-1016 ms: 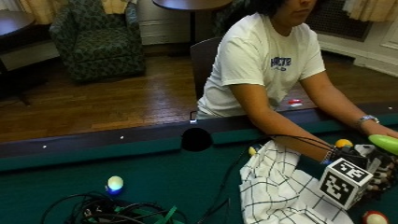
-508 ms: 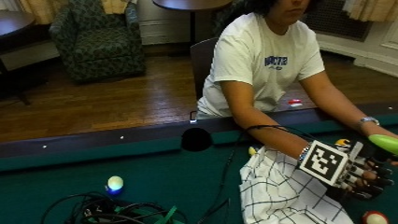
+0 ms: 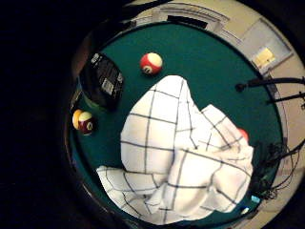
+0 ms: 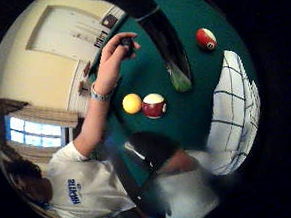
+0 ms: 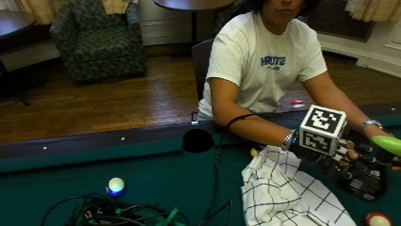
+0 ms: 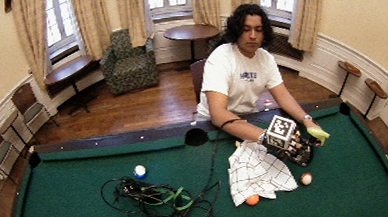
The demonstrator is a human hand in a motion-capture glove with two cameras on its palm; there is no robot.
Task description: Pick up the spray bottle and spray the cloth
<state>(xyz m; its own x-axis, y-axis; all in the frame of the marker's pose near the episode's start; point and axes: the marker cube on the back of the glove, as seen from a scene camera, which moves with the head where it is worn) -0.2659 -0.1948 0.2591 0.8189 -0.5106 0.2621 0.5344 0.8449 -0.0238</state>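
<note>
A white checked cloth (image 5: 282,193) lies crumpled on the green felt; in the little finger side palm view the cloth (image 3: 181,157) fills the middle. The spray bottle (image 5: 363,181) is black with a green head (image 5: 387,144) and sits just right of the cloth, label showing (image 3: 102,78). My gloved right hand (image 5: 325,153) hovers over the cloth's far right edge, close to the bottle, fingers loosely curled and holding nothing. The bare left hand (image 4: 112,58) is beside the bottle's green head.
A red-striped ball (image 3: 151,63) and a yellow and a maroon ball (image 3: 83,121) lie near the bottle. Another red ball (image 5: 378,220) sits at the front right. A white ball (image 5: 116,184) and a tangle of cables (image 5: 119,214) lie left. A pocket (image 5: 198,140) is in the far rail.
My gloved hand has risen from low beside the cloth and moved slightly left, now higher over the cloth's edge. Cloth and bottle have not moved.
</note>
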